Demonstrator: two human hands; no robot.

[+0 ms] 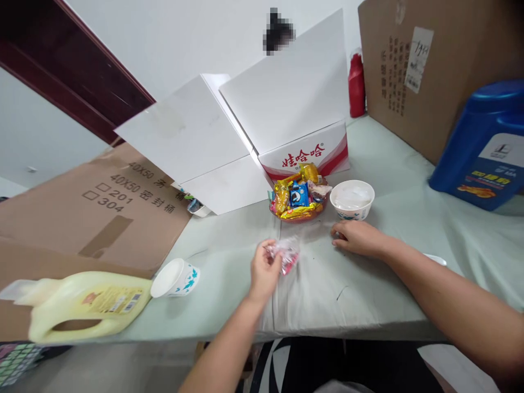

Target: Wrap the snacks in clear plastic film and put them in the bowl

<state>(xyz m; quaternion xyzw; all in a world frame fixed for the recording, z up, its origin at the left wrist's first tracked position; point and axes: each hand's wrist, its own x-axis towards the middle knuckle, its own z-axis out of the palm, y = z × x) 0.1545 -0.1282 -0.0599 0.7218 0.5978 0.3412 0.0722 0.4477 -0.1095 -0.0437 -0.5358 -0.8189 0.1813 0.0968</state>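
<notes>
My left hand [265, 271] is above the table's middle, its thumb and fingers pinching a small clear plastic packet [287, 254] with pink-red contents. My right hand [357, 238] rests low over the cloth, just in front of a white paper bowl [352, 199] holding whitish clear plastic. Its thumb and curled fingers are slightly apart, and I see nothing held in them. Close to the fingertips lies a faint transparent film on the cloth. Behind both hands, a reddish clear dish [301, 217] is heaped with wrapped snacks [298, 194] in yellow, gold and blue.
A second paper bowl [174, 278] tilts beside a pale yellow jug [92, 305] lying at the left. An open white carton [305, 150] stands behind the dish. Brown cardboard boxes, a red bottle [356, 86] and a blue jug [483, 144] border the table [319, 295].
</notes>
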